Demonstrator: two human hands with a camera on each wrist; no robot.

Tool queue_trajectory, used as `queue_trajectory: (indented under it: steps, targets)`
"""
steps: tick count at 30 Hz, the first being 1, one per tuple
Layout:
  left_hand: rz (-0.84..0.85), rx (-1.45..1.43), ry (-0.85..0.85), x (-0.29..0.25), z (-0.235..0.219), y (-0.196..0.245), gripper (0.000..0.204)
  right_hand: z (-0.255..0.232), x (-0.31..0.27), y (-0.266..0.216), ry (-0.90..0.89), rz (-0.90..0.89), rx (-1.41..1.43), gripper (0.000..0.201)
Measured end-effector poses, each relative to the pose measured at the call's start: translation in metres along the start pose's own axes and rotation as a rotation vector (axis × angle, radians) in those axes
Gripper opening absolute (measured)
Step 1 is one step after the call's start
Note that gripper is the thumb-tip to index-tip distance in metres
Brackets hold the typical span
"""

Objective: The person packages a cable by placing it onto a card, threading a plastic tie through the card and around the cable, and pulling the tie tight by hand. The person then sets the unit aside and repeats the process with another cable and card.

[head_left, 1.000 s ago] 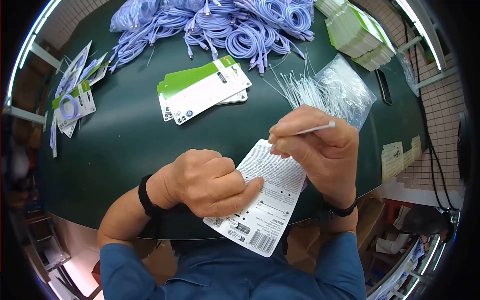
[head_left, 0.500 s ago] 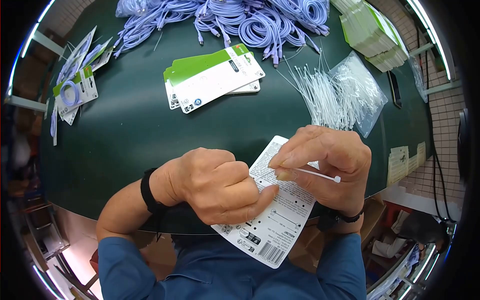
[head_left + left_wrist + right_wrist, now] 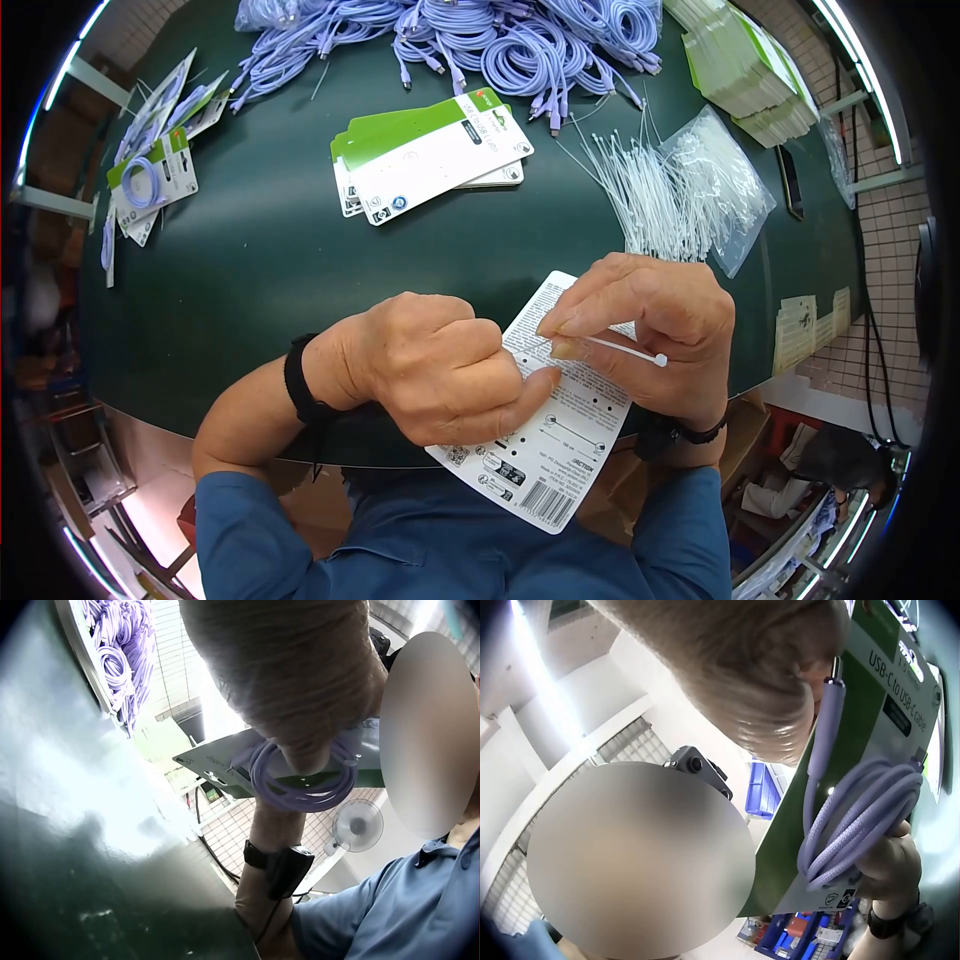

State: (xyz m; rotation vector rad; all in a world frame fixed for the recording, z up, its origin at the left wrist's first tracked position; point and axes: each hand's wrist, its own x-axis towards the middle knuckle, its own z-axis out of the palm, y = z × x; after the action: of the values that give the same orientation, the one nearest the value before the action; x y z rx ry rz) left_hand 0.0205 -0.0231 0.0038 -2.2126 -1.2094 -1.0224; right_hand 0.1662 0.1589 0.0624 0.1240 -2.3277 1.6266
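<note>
My left hand (image 3: 450, 370) grips a printed cardboard card (image 3: 560, 450) by its left side, back face up in the head view. Under the card, the same hand holds a coiled lilac USB-C cable (image 3: 870, 817) against its green and white front; one plug stands up along the card. My right hand (image 3: 650, 335) pinches a white cable tie (image 3: 630, 348) between thumb and forefinger, close over the card's upper part. The tie's head end points right, and its thin end runs toward the left hand's fingers. In the left wrist view the coil (image 3: 341, 791) hangs below the card.
Ahead lies a small stack of cards (image 3: 440, 160). Loose cable ties (image 3: 650, 195) and a plastic bag of them (image 3: 735, 180) lie to the right. Lilac cables (image 3: 520, 50) are heaped at the back. Finished-looking cable cards (image 3: 155, 185) sit left, stacked cards (image 3: 750, 75) back right, beside a phone (image 3: 790, 180).
My right hand has come down closer to my left hand, and the tie now tilts down to the right. The left hand keeps its hold; over the last half second little moved.
</note>
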Motion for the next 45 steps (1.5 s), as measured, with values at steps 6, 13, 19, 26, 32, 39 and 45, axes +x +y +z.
queue_trajectory:
  steps: [6,13,19,26,32,39,45]
  targets:
    - [-0.026,0.020,-0.012,0.001,-0.001,0.001,0.030,-0.005,0.002,0.004,-0.135,-0.025,-0.075,0.021]
    - [-0.069,0.067,0.073,0.003,0.007,0.004,0.030,-0.012,0.003,0.010,-0.206,0.057,-0.005,0.020]
    - [-0.126,0.069,0.092,0.005,0.007,0.006,0.032,-0.015,0.006,0.010,-0.217,0.084,0.017,0.013]
    - [-0.174,-0.033,0.107,0.004,0.011,0.003,0.034,-0.019,0.006,0.010,-0.194,0.134,0.035,0.019]
    - [-0.598,-0.336,0.201,0.002,0.014,0.003,0.022,-0.007,0.005,0.020,0.440,0.043,0.200,0.032]
    - [-1.371,-0.893,0.759,0.018,0.009,-0.001,0.015,0.004,0.008,0.024,0.469,-0.542,-0.268,0.027]
    - [-1.351,-1.012,1.025,0.017,0.012,-0.007,0.019,0.038,0.026,0.026,0.215,-0.652,-0.775,0.033]
